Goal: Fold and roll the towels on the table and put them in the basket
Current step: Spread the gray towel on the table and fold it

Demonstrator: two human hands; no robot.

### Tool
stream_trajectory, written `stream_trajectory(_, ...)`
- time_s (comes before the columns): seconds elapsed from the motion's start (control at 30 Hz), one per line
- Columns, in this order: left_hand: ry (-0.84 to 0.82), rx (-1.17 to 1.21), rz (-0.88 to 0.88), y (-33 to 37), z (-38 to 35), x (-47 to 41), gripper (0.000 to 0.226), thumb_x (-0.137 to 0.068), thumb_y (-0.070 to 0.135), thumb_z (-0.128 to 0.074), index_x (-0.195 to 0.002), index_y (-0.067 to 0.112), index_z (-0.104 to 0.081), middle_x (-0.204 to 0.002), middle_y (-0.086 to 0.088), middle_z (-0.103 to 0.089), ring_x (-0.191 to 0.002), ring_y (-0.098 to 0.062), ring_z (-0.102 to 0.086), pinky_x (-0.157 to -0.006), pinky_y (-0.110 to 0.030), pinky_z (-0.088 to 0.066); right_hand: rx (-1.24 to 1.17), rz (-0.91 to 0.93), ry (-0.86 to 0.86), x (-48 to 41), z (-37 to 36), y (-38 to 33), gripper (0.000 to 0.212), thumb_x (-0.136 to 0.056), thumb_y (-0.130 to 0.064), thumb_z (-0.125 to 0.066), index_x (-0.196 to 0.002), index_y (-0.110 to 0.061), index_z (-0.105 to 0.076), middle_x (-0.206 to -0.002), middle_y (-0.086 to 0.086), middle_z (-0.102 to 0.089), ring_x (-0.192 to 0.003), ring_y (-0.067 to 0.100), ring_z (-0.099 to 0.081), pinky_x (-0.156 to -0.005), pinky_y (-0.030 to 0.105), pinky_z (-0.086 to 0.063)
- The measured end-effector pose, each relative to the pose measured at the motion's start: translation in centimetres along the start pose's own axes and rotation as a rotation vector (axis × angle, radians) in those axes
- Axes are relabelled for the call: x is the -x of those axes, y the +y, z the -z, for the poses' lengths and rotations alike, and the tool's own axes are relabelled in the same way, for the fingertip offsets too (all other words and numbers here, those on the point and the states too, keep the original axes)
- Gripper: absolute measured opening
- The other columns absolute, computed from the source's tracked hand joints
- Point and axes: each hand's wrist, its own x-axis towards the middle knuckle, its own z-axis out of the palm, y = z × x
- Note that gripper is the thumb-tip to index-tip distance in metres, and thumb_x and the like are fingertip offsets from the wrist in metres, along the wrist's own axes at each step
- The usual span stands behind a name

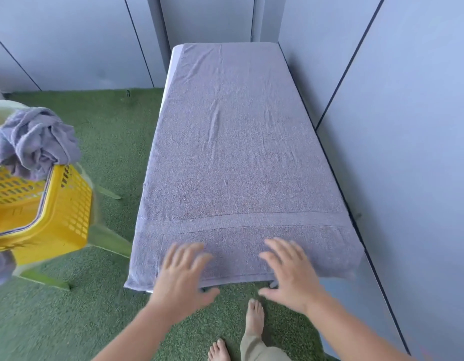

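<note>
Bare feet (254, 319) of the person stand on the artificial grass (108, 131), close to the near end of the table (173, 66). Above them the left hand (182, 274) and the right hand (290, 272) are both spread, with the fingers straight and apart, and they hold nothing. They are over the near hem of the grey bath towel (238, 152). Because of blur, one cannot tell if the palms touch the cloth or only hover just above it.

The grey bath towel lies opened flat along the whole table and covers almost all of it. Only a thin white strip of the table shows at the far left side. The near hem hangs a little over the near edge, and some soft wrinkles run through the far half.

At the left, a yellow laundry basket (56, 212) stands on a pale green plastic chair (108, 241), well apart from the table. A crumpled grey towel (35, 142) hangs over its rim.

The terry cloth looks soft, limp and rather thick, probably light and not slippery. Lifted at one point, it would likely sag and lose its shape. It seems better to pinch the two near corners, one in each hand, for the fold, and afterwards to roll it from a short end under flat palms so that the roll remains tight.
</note>
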Motion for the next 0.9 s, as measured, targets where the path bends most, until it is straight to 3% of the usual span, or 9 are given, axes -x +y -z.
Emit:
stream_trajectory(0.07,0.006,-0.023,-0.143,4.0,-0.9,-0.8,0.064,-0.068,0.073,-0.062,-0.117,0.032,-0.055,-0.125,0.005,-0.054,-0.118,-0.022,-0.056,-0.109,-0.051,-0.041,0.011,0.131,0.045,-1.4,-0.6,-3.1,0.064,-0.076,-0.058,-0.067,-0.128,-0.026,-0.047,-0.145,0.001,-0.04,-0.137,0.025,-0.037,-0.117,0.049,-0.028)
stream_trajectory(0.13,-0.012,-0.017,-0.158,5.4,-1.5,-1.5,0.055,-0.064,0.057,-0.075,-0.106,0.028,-0.054,-0.112,0.005,-0.052,-0.103,-0.022,-0.057,-0.095,-0.044,-0.051,-0.003,0.179,0.118,-2.6,-0.8,-3.9,0.048,-0.075,-0.041,-0.07,-0.116,-0.023,-0.052,-0.13,0.001,-0.049,-0.122,0.024,-0.046,-0.105,0.046,-0.043)
stream_trajectory(0.23,0.007,0.008,-0.122,3.5,-1.3,-2.0,0.05,-0.058,0.041,-0.08,-0.099,0.031,-0.054,-0.101,0.009,-0.05,-0.09,-0.017,-0.053,-0.079,-0.035,-0.052,-0.018,0.248,0.168,-2.9,-0.5,-1.9,0.032,-0.08,-0.034,-0.061,-0.11,-0.023,-0.056,-0.12,-0.003,-0.051,-0.111,0.02,-0.05,-0.096,0.041,-0.045)
stream_trajectory(0.33,0.067,-0.022,-0.186,0.3,-1.1,-1.1,0.042,-0.065,0.046,-0.068,-0.104,0.034,-0.055,-0.103,0.011,-0.052,-0.092,-0.015,-0.052,-0.078,-0.035,-0.052,0.002,0.265,0.207,-1.1,-0.7,1.8,0.029,-0.083,-0.034,-0.059,-0.11,-0.025,-0.059,-0.118,-0.007,-0.054,-0.108,0.016,-0.051,-0.095,0.036,-0.044)
stream_trajectory(0.4,0.112,-0.04,-0.179,-1.7,-0.9,0.1,0.033,-0.072,0.041,-0.058,-0.103,0.032,-0.056,-0.102,0.011,-0.053,-0.092,-0.015,-0.051,-0.076,-0.035,-0.054,0.007,0.21,0.234,0.6,-0.8,4.7,0.023,-0.084,-0.031,-0.058,-0.106,-0.027,-0.061,-0.114,-0.01,-0.056,-0.105,0.015,-0.053,-0.091,0.033,-0.044)
stream_trajectory(0.53,0.142,-0.054,-0.044,-6.0,-0.2,2.9,0.016,-0.079,0.027,-0.069,-0.094,0.025,-0.065,-0.097,0.013,-0.052,-0.086,-0.012,-0.055,-0.072,-0.036,-0.058,0.011,0.044,0.316,4.0,-0.3,10.7,0.014,-0.083,-0.02,-0.051,-0.09,-0.026,-0.062,-0.102,-0.012,-0.057,-0.095,0.015,-0.055,-0.084,0.027,-0.042)
stream_trajectory(0.6,0.159,-0.052,-0.008,-7.4,0.1,4.0,0.016,-0.087,0.029,-0.054,-0.094,0.022,-0.066,-0.098,0.012,-0.049,-0.087,-0.014,-0.052,-0.07,-0.039,-0.059,-0.012,-0.052,0.35,5.5,0.2,13.2,0.013,-0.073,-0.01,-0.06,-0.08,-0.021,-0.062,-0.096,-0.006,-0.057,-0.088,0.02,-0.055,-0.069,0.03,-0.051)
stream_trajectory(0.7,0.178,-0.024,0.034,-8.3,0.3,5.2,0.014,-0.087,0.02,-0.059,-0.096,0.021,-0.069,-0.097,0.014,-0.048,-0.087,-0.014,-0.049,-0.067,-0.035,-0.056,-0.053,-0.188,0.347,6.9,1.1,15.6,0.029,-0.057,0.002,-0.078,-0.073,-0.019,-0.067,-0.088,-0.003,-0.057,-0.085,0.023,-0.054,-0.048,0.026,-0.046)
stream_trajectory(0.9,0.118,0.084,0.327,-8.5,0.9,5.3,0.023,-0.084,0.006,-0.071,-0.096,0.025,-0.067,-0.095,0.013,-0.053,-0.085,-0.017,-0.048,-0.064,-0.038,-0.047,-0.267,-0.402,0.274,7.4,2.8,19.0,0.034,-0.073,-0.002,-0.07,-0.086,-0.033,-0.067,-0.082,-0.016,-0.058,-0.08,0.014,-0.057,-0.062,0.033,-0.046)
